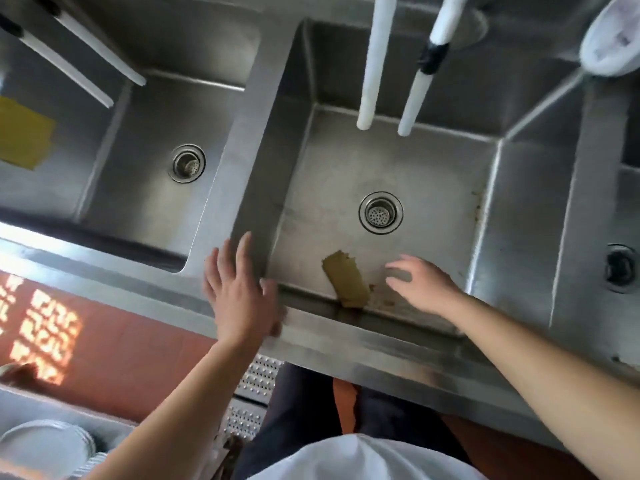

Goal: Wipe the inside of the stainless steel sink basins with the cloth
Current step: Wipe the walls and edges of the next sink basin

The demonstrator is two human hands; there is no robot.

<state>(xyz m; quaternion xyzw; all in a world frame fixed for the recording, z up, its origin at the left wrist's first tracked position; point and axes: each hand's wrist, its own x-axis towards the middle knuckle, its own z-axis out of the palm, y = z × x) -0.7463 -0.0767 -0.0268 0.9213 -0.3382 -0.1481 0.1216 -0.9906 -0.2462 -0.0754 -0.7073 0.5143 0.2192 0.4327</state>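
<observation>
I look down into a steel middle basin [346,168] with a round drain [381,213]. An olive-brown cloth [346,282] lies folded on the basin floor against the near wall. My right hand [422,282] hovers inside the basin just right of the cloth, fingers spread toward it, holding nothing. My left hand [239,289] rests open on the steel rim at the corner between the middle basin and the left basin [138,133]. Brown stains mark the floor near the cloth and the right wall.
Two white faucet pipes [370,64] hang over the middle basin from the back. A yellow cloth [24,133] lies on the left basin's wall, with a drain [187,163] beside it. A third basin's drain [621,268] shows at the right. Metal plates [45,448] sit at lower left.
</observation>
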